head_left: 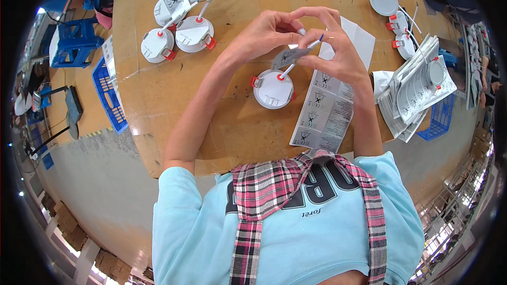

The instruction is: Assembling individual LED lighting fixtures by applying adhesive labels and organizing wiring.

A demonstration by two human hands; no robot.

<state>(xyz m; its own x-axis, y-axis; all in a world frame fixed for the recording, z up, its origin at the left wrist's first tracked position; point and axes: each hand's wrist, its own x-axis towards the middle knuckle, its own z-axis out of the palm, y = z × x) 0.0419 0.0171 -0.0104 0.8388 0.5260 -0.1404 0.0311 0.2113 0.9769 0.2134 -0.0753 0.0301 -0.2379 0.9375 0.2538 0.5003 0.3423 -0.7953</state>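
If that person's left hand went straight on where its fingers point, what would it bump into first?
Most likely the right hand, just ahead of the left hand; whether they already touch is unclear, as depth is hard to judge.

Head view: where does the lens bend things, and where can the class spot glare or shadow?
In the head view, the left edge of the table bows and the corners go black; in the head view, bright patches wash out near the lower right rim; also in the head view, soft, faint shadow lies around the round white fixture.
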